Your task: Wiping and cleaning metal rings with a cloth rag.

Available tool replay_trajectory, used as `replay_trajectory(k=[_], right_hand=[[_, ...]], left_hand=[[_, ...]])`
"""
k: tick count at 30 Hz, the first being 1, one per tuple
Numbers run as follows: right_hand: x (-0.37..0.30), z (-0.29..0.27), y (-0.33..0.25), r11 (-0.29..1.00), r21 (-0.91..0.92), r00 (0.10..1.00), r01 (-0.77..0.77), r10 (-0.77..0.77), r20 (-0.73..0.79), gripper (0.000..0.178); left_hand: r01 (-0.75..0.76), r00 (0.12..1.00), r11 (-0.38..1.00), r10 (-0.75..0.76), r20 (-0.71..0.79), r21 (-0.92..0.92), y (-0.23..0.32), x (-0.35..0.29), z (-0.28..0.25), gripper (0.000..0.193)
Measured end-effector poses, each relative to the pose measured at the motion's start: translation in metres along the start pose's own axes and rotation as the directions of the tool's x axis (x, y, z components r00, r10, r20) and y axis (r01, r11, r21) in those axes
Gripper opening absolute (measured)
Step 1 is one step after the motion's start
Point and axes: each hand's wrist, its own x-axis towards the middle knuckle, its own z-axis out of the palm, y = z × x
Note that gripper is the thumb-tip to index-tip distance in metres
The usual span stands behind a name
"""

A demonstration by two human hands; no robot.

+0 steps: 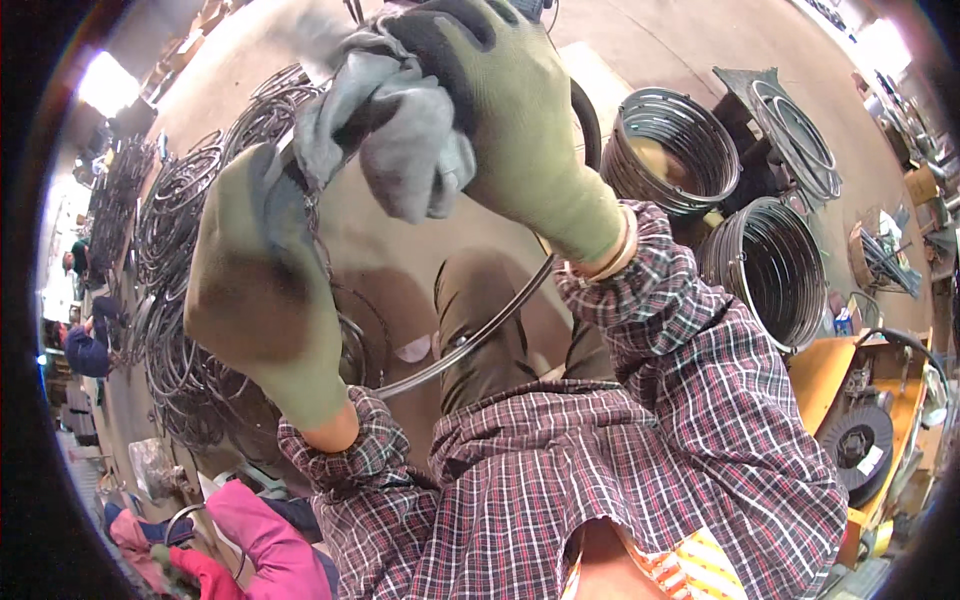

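Note:
Both my hands wear pale green work gloves with dark, soiled palms. High in the view, my right hand (510, 110) is closed on a crumpled grey rag (410, 140), which hangs below its fingers. My left hand (265, 270) is lower and to the left, its fingers curled at the rag's left edge. What they grip is mostly hidden by the glove and cloth. A thin, shiny metal hoop (470, 340) curves across in front of my lap; its upper part passes behind my hands and sleeves.
Heaps of dark hoops (180, 230) lie on the floor at left. Stacked ring coils (670, 145) and another coil stack (768, 265) stand at right. A yellow machine (820, 375) with a black disc is at lower right. A person in a pink sleeve (265, 535) works at lower left.

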Motion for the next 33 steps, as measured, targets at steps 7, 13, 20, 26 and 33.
replay_trajectory(k=[7,13,20,26,33], right_hand=[[-0.145,0.040,0.093,0.584,0.571,0.775,-0.576,0.612,0.157,0.037],[-0.184,0.042,0.063,0.596,0.639,0.761,-0.486,0.649,-0.026,0.032],[-0.167,0.054,0.045,0.604,0.648,0.793,-0.464,0.609,0.000,0.037],[-0.203,0.050,0.069,0.637,0.519,0.774,-0.569,0.628,0.079,0.042],[-0.181,0.066,0.046,0.409,0.781,0.735,-0.472,0.672,0.092,0.046]], left_hand=[[0.146,0.987,0.988,-0.150,-0.064,-0.055,-0.011,-0.008,-0.006,0.025],[0.100,0.993,0.993,-0.103,-0.058,-0.055,0.001,-0.001,-0.023,0.023],[0.216,0.974,0.971,-0.221,-0.039,-0.105,-0.004,-0.029,-0.065,0.035],[0.231,0.970,0.965,-0.238,-0.041,-0.124,-0.018,-0.041,-0.057,0.045],[0.261,0.960,0.960,-0.270,-0.078,-0.105,-0.042,-0.047,-0.064,0.044]])
